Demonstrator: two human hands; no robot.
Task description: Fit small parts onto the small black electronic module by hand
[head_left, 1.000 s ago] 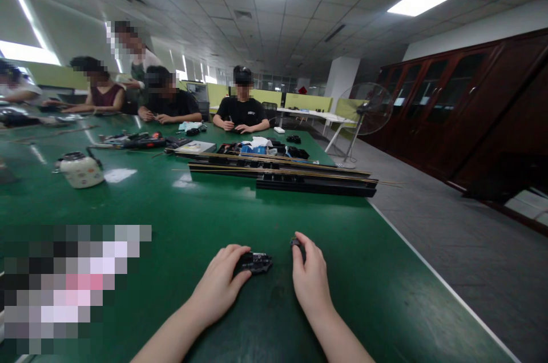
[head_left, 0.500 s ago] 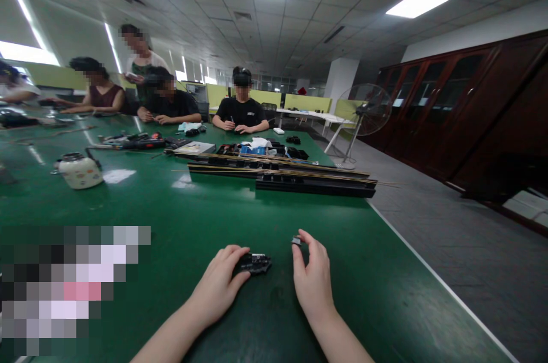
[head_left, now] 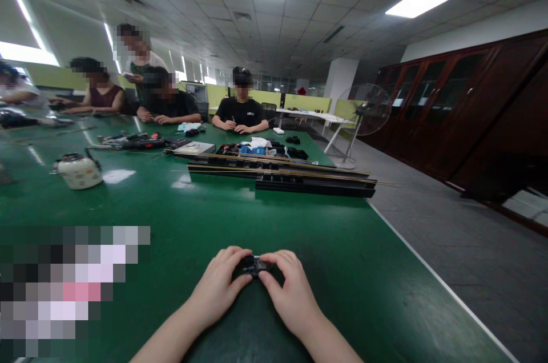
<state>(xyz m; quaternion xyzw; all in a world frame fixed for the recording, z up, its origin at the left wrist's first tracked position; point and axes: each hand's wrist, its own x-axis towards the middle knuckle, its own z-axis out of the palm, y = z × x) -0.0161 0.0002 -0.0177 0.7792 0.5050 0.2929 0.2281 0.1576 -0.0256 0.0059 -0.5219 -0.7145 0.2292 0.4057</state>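
Note:
A small black device lies low on the green table, between my two hands. My left hand grips its left end, thumb at the near side and fingers at the far side. My right hand is closed at the device's right end, fingertips against its top and thumb at its near edge. Between the right fingertips a small grey piece is partly visible on the device; the fingers cover most of it.
Long black rails with thin rods lie across the table beyond my hands. A white patterned pot stands at the left. Behind are tools and a white box. Several people sit or stand around the far side.
My right hand has moved left and slightly down, bringing the small grey piece from beside the device onto its right end. My left hand has stayed on the device.

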